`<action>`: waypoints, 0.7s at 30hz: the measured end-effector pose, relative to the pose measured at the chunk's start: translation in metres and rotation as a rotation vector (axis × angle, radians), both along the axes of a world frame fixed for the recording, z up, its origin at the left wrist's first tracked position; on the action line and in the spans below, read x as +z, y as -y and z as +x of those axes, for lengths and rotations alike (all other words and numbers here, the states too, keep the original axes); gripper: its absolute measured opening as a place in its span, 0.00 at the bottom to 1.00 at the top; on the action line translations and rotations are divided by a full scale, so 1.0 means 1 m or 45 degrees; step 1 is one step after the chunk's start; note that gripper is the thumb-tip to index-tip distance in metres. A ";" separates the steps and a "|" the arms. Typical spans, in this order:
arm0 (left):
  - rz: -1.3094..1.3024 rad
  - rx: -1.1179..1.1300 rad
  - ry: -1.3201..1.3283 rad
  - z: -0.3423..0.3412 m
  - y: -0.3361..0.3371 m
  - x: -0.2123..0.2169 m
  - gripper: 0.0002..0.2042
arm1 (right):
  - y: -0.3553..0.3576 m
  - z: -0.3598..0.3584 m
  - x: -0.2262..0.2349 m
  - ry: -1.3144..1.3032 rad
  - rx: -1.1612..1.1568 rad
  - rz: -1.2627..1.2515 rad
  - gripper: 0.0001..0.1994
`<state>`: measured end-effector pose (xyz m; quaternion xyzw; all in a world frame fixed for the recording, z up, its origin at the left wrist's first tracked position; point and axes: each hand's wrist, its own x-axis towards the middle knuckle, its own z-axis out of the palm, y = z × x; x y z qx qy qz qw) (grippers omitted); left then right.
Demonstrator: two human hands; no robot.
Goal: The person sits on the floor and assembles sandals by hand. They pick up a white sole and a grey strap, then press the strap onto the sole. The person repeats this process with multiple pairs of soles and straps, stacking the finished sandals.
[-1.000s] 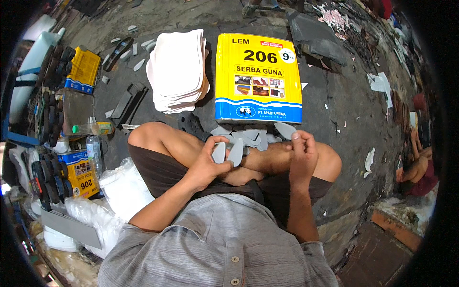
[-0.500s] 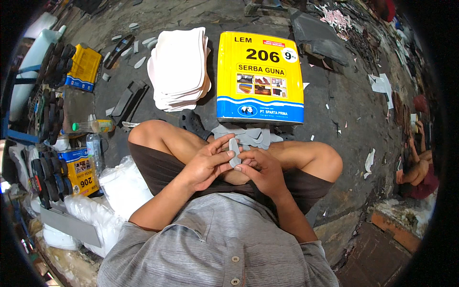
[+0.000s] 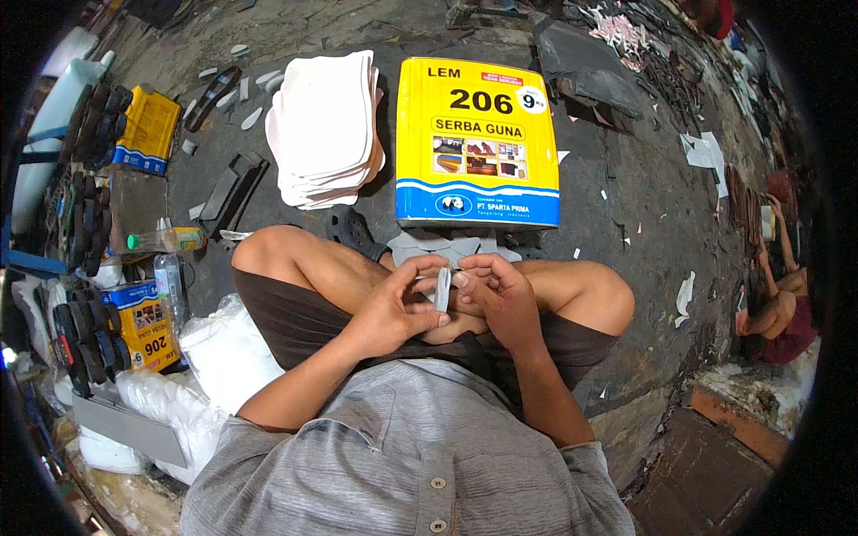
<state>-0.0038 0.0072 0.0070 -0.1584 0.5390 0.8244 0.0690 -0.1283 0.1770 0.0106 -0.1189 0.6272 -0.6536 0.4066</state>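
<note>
Above my crossed legs, my left hand (image 3: 393, 308) grips a small stack of thin grey oval pieces (image 3: 442, 292) between thumb and fingers, its edge turned up toward me. From the other side, my right hand (image 3: 500, 299) pinches at the upper right edge of the stack with bent thumb and fingers. Just beyond both hands, several flat grey cut sheets (image 3: 429, 245) lie spread on the floor, partly hidden by my fingers. A large yellow and blue tin (image 3: 483, 192) stands behind those sheets.
Left of the tin rises a stack of white sole-shaped sheets (image 3: 323, 116). A dark clog (image 3: 353, 234) sits by my left knee. White plastic bags (image 3: 228, 344), bottles (image 3: 165, 239) and racks of black soles (image 3: 85, 330) fill the left side. Another person (image 3: 776, 308) sits far right.
The grey stack has turned from showing its flat face to standing edge-up. My right hand has risen slightly, its fingers now along the stack's upper edge. The whole view has shifted slightly.
</note>
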 end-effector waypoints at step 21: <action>-0.242 0.148 0.075 -0.005 -0.011 -0.014 0.22 | -0.004 0.016 -0.004 -0.318 -0.203 0.343 0.06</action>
